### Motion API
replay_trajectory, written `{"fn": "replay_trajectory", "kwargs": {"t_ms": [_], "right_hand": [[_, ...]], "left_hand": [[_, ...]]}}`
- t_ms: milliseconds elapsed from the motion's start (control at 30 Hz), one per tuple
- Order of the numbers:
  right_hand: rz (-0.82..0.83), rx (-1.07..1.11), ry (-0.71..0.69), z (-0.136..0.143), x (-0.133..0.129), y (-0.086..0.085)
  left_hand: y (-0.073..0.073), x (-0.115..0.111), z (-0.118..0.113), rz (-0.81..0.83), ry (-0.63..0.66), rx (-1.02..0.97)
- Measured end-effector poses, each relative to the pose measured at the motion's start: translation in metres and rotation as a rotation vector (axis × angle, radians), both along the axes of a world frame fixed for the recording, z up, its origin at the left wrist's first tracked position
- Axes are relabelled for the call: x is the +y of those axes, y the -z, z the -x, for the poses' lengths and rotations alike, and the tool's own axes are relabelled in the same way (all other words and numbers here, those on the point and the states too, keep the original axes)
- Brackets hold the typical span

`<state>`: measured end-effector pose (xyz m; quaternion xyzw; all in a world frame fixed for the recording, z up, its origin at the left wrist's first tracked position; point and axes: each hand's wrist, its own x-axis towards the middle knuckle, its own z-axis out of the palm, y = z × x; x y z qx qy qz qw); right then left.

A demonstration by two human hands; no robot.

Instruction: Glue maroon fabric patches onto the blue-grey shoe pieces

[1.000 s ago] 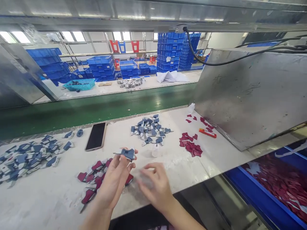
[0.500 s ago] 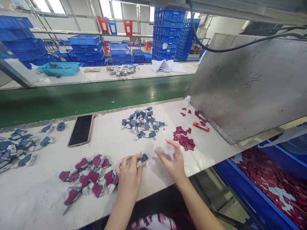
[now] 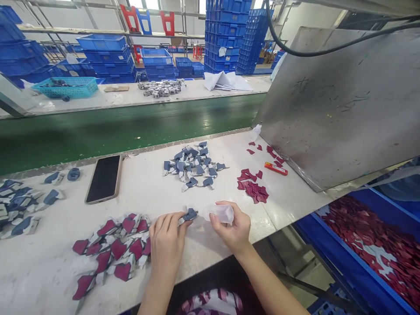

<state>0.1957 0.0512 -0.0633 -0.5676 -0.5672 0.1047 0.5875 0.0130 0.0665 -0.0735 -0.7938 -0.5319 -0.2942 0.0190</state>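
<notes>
Between the thumb and fingers of my left hand (image 3: 167,234) is a small blue-grey and white plastic part (image 3: 189,215), held just above the table. My right hand (image 3: 234,225) is wrapped round a translucent white squeeze bottle (image 3: 221,213), tilted with its narrow end toward that part. Left of my left hand lies a pile of white parts with maroon faces (image 3: 118,249). Beyond both hands is a heap of blue-grey and white parts (image 3: 193,164). Loose maroon pieces (image 3: 254,190) lie past my right hand.
A phone (image 3: 104,178) lies at the left, near more blue-grey parts (image 3: 19,201). An orange-red tube (image 3: 276,169) rests by a leaning metal panel (image 3: 341,105). At the lower right, a blue crate (image 3: 348,267) holds many maroon pieces. A green strip (image 3: 138,124) runs behind the table.
My right hand, open before, has closed round the translucent bottle and tilted it. My left hand still grips the blue-grey part. The view has shifted slightly.
</notes>
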Motion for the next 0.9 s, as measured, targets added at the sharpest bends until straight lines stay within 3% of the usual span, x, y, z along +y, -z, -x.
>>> {"fn": "replay_trajectory", "kwargs": {"t_ms": [333, 900], "right_hand": [[-0.012, -0.074, -0.031, 0.0012, 0.0037, -0.0064], [-0.003, -0.052, -0.004, 0.0012, 0.0025, -0.0034]], "left_hand": [[-0.0004, -0.0017, 0.0002, -0.011, -0.001, -0.028], [0.0012, -0.0013, 0.0023, -0.011, 0.014, -0.005]]}}
